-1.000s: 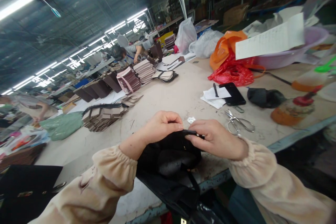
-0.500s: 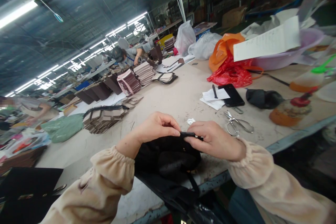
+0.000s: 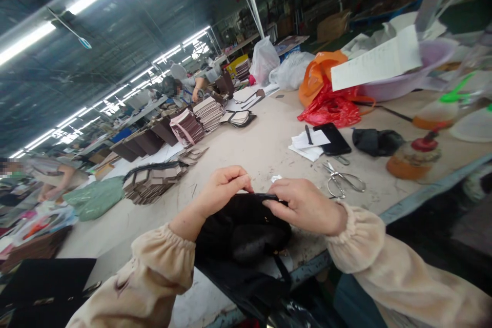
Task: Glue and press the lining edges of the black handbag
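A black bag [image 3: 246,233] of soft material lies at the table's front edge, its upper rim raised between my hands. My left hand [image 3: 226,187] pinches near the left part of that rim, thumb and fingers together; what lies right at the fingertips is too small to make out. With thumb below and fingers on top, my right hand [image 3: 303,204] grips the rim's right part. A scrap of white paper [image 3: 275,178] lies just behind the right hand. Silver scissors [image 3: 344,182] rest on the table to the right of it.
Behind the scissors are a black phone [image 3: 334,138], white paper slips [image 3: 307,152] and a bottle of orange liquid [image 3: 413,161]. A red plastic bag [image 3: 330,110] and a purple basin [image 3: 438,54] stand farther back. Stacked brown pieces [image 3: 154,179] sit at left. Another person [image 3: 188,87] works beyond.
My left hand has slid left along the rim, away from the right hand, widening the gap between them. The right hand still grips the rim. The view has shifted slightly.
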Tool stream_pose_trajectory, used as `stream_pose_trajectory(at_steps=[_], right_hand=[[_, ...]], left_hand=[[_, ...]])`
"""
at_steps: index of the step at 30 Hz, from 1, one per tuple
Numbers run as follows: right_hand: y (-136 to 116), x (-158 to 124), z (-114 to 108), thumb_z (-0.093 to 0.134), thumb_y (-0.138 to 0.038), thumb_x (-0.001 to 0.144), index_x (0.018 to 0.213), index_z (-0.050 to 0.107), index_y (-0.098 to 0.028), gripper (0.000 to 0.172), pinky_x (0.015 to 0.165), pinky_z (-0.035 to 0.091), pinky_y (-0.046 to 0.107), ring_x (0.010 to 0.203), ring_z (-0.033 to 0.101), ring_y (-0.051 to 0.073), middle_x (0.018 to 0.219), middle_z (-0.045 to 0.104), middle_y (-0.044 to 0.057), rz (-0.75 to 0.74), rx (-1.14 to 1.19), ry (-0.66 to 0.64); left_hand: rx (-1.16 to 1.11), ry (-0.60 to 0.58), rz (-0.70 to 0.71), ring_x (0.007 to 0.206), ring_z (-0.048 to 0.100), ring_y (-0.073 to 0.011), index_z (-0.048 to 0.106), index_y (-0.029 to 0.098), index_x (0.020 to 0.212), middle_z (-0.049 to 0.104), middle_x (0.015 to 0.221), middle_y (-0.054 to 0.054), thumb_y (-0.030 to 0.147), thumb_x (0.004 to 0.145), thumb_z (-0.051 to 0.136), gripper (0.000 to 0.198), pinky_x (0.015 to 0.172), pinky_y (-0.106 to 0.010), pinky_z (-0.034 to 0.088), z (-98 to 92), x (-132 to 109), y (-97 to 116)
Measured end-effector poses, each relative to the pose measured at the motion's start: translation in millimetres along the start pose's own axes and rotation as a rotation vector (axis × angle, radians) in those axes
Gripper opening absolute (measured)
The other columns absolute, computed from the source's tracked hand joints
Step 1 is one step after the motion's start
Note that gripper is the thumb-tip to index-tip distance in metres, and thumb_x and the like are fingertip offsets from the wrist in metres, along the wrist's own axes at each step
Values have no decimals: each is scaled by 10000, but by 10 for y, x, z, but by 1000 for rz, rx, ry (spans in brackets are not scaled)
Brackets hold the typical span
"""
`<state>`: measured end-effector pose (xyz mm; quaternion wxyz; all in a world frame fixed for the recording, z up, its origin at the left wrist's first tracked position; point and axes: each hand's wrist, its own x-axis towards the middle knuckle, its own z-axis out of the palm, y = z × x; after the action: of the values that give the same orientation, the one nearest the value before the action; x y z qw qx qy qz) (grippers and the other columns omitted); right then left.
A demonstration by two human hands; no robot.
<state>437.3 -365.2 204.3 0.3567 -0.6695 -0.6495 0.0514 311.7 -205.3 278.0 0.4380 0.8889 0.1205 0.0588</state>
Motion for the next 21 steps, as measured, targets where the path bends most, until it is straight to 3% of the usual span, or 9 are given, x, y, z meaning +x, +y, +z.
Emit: stream_pose_trajectory(at_steps=[5,9,15,21], right_hand=[[7,-4,16,482,-281,889,764,647,-152,243,638,366,239,708,579,131,745,635,39,-19,-30,16],[-9,-18,16,487,-307,893,754,640,-156,256,633,360,247,705,576,133,742,634,32,-18,-67,32],[-27,-38,18,490,-324,902,759,643,-158,267,635,353,247,720,582,132,766,646,33,-31,-91,32],[-49,-60,23,482,-337,907,752,634,-154,285,636,348,256,727,586,147,769,653,48,0,-134,53]], left_hand=[[87,-73,178,810,626,-163,715,138,844,687,851,-84,245,779,674,131,751,-271,491,45,-20,35],[222,-47,132,727,616,-139,697,136,759,683,756,-59,220,817,620,128,697,-248,480,73,-44,55],[315,-43,150,768,596,-134,649,140,777,655,798,-46,200,857,538,149,735,-251,465,44,-98,72],[300,62,-19,706,597,-128,596,152,773,643,735,-20,252,883,493,182,674,-243,476,-83,-221,102]])
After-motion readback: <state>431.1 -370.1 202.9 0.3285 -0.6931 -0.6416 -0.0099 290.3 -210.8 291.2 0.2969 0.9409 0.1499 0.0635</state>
